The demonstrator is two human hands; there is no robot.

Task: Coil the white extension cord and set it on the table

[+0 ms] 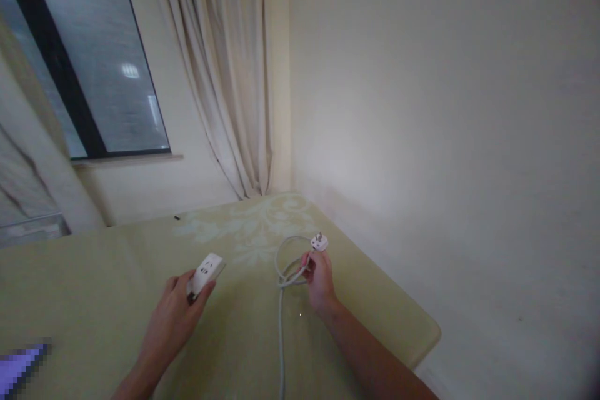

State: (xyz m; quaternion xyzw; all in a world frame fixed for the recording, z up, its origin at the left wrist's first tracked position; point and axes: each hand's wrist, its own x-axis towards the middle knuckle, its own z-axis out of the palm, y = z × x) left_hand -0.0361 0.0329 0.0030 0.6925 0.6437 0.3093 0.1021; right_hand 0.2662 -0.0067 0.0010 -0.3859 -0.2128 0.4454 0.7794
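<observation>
A white power strip [207, 272] with socket holes on its upper face is gripped in my left hand [175, 312], tilted above the table. On the right, my right hand [321, 281] is closed around a grey-white power cord [281, 325] just below its plug [319, 241]. The plug's metal prongs point up and away from me. Loops of the cord hang to the left of my right hand, and one length runs down to the bottom edge of the view. The join between cord and power strip is out of sight.
Both hands are over a yellow-green table [253, 350] with a pale floral pattern. A small black object [177, 217] lies near its far edge. A purple, pixelated shape [21, 367] shows at lower left. Curtains [234, 75], a window [103, 44] and a bare wall [422, 137] bound the table.
</observation>
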